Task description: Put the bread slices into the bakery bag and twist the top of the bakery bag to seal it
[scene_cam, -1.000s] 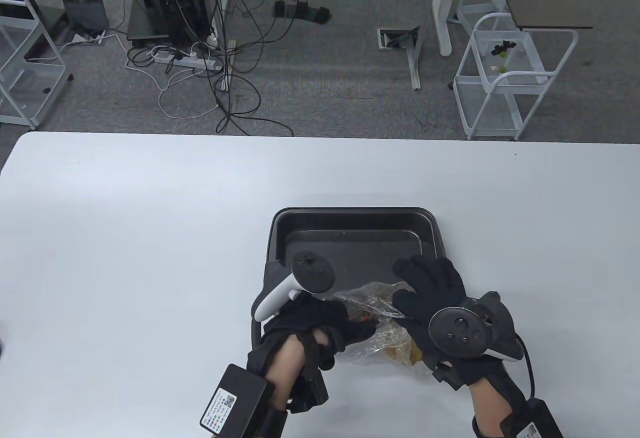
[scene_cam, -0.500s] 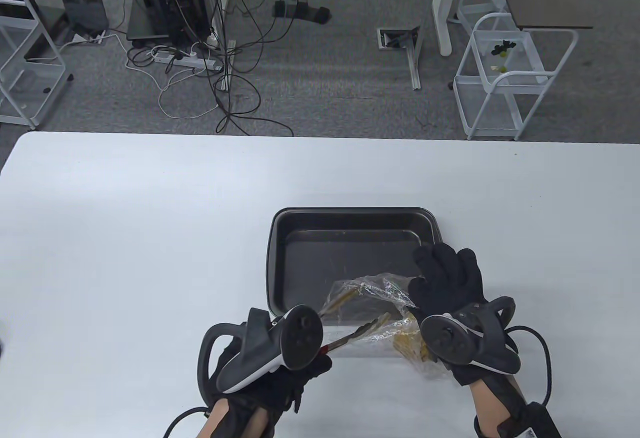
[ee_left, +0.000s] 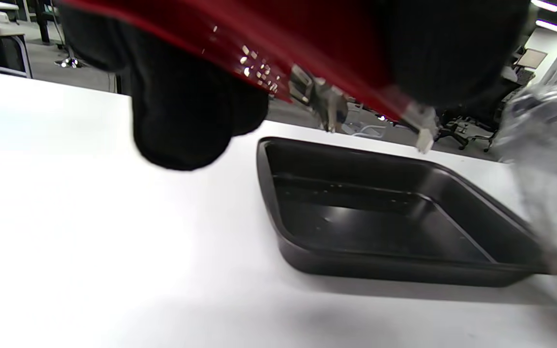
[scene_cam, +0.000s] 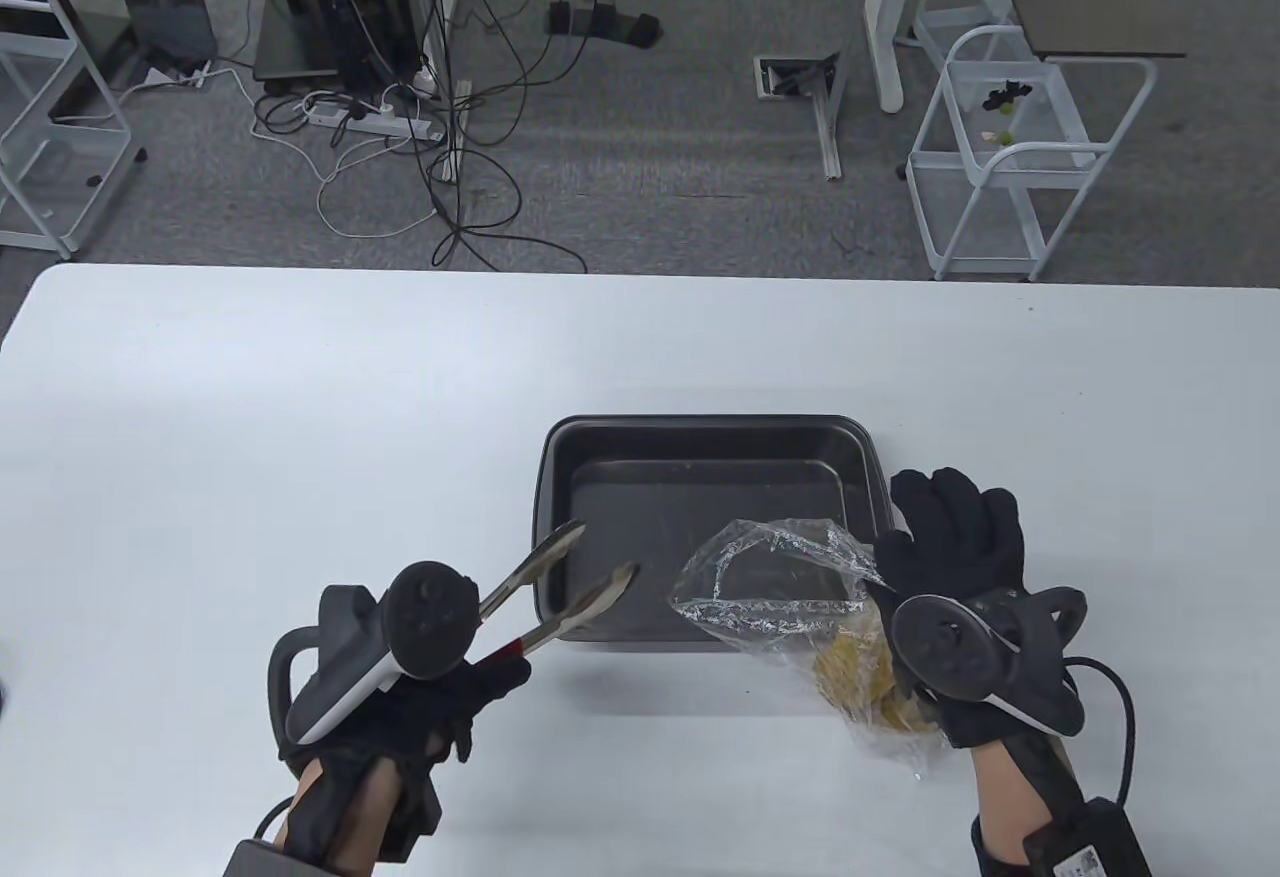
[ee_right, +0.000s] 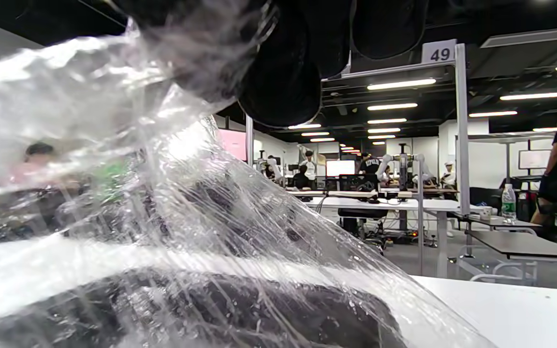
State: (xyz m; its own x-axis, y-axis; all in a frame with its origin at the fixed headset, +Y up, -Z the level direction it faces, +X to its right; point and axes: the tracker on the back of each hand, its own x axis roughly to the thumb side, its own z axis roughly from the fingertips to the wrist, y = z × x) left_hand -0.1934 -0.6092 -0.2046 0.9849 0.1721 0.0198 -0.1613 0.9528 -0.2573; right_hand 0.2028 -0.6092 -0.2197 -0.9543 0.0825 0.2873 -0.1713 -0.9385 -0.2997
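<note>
Here we see the clear bakery bag (scene_cam: 790, 587) held up at the near right of the bench (scene_cam: 250, 417), its mouth gaping over the near right corner of the dark baking tray (scene_cam: 700, 437), whose pan is bare. The bread slices (scene_cam: 860, 672) sit yellowish in the bag's lower end, partly hidden behind the right hand (scene_cam: 960, 557). That hand grasps the bag's edge between thumb and fingers, the other fingers nearly straight. The left hand (scene_cam: 400, 707), near the bench's front edge, has its fingers clenched round red-handled tongs (scene_cam: 560, 587), whose open tips reach over the tray's near left rim. In the right wrist view, crinkled plastic blurs most detail.
</note>
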